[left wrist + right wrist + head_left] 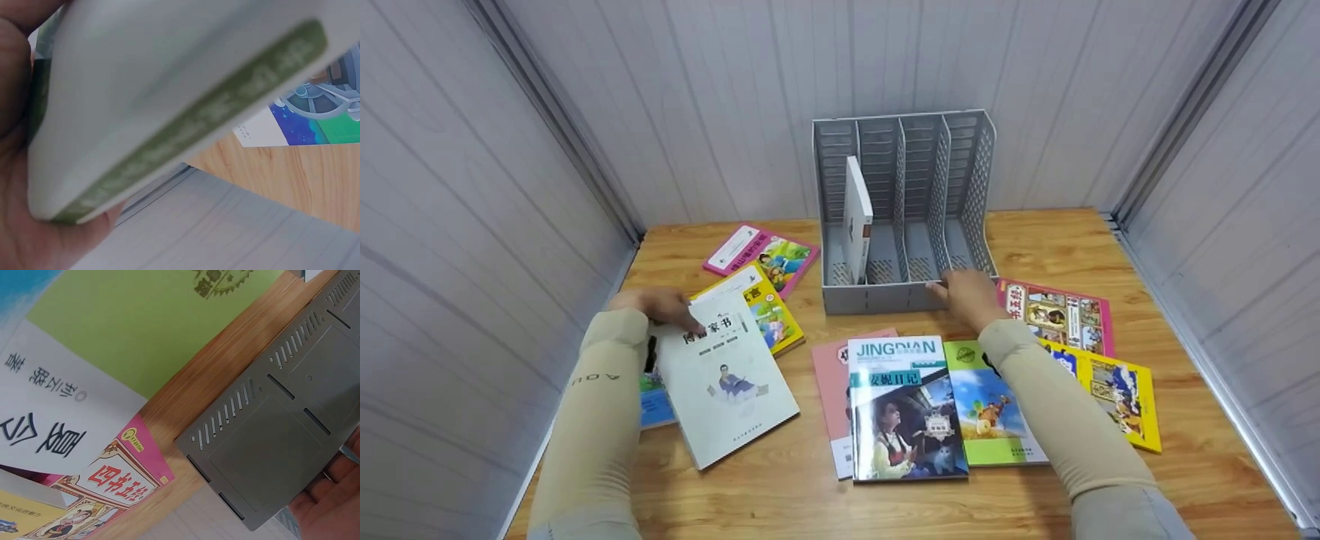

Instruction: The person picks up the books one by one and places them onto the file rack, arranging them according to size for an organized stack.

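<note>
My left hand [651, 304] grips a pale book [727, 390] by its upper left corner, the thumb on the cover. In the left wrist view, the book's white spine [140, 101] with a green strip fills much of the picture. At the front right corner of a grey file rack [885, 298], my right hand [971, 300] holds the rim. The right wrist view shows fingers [332, 495] curled at the edge of a slotted grey panel [264, 450]. A white book [857, 221] stands on edge, leaning slightly, in the rack's left part.
Pink [791, 251] and yellow [787, 322] books lie behind the pale book, with a blue one [656, 405] partly under it. A glossy JINGDIAN book [907, 420] overlaps pink and green [997, 442] books in front. Pink [1091, 319] and yellow [1140, 405] books lie right. Walls enclose the table.
</note>
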### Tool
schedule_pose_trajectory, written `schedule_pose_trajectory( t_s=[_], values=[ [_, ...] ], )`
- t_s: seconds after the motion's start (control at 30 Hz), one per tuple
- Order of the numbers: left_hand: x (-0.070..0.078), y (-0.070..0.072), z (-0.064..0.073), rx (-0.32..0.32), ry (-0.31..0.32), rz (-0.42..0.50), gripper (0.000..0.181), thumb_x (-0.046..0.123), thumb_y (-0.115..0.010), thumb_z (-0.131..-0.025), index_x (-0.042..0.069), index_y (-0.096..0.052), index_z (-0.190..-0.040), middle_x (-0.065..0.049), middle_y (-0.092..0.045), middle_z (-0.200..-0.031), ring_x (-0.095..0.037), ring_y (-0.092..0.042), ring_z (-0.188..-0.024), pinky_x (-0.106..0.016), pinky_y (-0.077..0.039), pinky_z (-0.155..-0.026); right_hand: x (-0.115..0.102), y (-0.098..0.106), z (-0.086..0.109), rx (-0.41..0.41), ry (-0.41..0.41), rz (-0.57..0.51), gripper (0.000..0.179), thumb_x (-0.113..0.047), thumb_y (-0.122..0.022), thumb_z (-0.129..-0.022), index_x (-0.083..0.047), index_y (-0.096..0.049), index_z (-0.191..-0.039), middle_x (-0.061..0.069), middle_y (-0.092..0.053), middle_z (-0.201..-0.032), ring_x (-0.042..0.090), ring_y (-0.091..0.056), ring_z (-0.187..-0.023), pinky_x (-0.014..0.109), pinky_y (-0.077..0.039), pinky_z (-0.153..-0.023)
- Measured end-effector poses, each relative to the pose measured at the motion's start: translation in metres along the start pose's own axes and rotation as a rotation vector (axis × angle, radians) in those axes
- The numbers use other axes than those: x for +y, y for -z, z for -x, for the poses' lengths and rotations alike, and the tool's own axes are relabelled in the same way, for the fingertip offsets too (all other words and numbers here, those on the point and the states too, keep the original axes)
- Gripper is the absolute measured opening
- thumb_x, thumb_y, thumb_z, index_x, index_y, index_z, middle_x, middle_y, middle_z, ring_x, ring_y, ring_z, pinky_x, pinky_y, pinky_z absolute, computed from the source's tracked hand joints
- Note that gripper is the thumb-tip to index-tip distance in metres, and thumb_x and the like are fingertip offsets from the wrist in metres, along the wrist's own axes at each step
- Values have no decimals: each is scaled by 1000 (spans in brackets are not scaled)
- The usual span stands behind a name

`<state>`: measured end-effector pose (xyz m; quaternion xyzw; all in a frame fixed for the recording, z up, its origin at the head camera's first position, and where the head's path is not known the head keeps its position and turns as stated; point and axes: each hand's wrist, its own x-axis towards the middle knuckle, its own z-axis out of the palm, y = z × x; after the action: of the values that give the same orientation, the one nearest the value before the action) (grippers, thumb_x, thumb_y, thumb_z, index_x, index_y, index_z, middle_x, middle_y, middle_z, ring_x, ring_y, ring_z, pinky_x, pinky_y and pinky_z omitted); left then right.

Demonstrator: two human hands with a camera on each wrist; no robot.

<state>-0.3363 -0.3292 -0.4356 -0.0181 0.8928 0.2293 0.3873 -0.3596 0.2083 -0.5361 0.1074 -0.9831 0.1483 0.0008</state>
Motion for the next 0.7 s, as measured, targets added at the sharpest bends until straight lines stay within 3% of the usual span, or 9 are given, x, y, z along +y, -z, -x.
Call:
schedule_pose_trajectory(
  t_s=[0.2,0.4,0.53,0.7],
  values=[
    [4,3,6,-25,11,96,45,44,-77,-101,6,-74,-124,-6,-84,-105,-21,-83,-89,-35,-67,-80,1,1,0,-11,-1,-16,48,-45,-56,-113,0,-73,-114,21,-77,-109,42,-73,-104,58,-59,-97],
    [4,7,9,-27,27,200,55,44,-80,-99,5,-65,-134,-8,-82,-114,-24,-83,-95,-37,-68,-86,0,2,1,-9,4,-31,48,-44,-57,-113,1,-73,-117,22,-77,-112,43,-72,-107,59,-58,-99],
    [2,10,11,18,-43,190,56,44,-80,-99,5,-64,-135,-7,-82,-112,-21,-83,-93,-35,-68,-85,0,1,1,6,9,-10,51,-45,-57,-113,3,-73,-121,25,-77,-117,46,-72,-111,61,-57,-101],
    [-2,11,12,36,-154,218,39,37,-79,-101,6,-72,-124,-6,-84,-108,-22,-84,-90,-34,-68,-81,2,-2,-2,28,28,33,52,-45,-57,-113,4,-73,-121,27,-77,-119,48,-72,-112,63,-57,-101]
  ],
)
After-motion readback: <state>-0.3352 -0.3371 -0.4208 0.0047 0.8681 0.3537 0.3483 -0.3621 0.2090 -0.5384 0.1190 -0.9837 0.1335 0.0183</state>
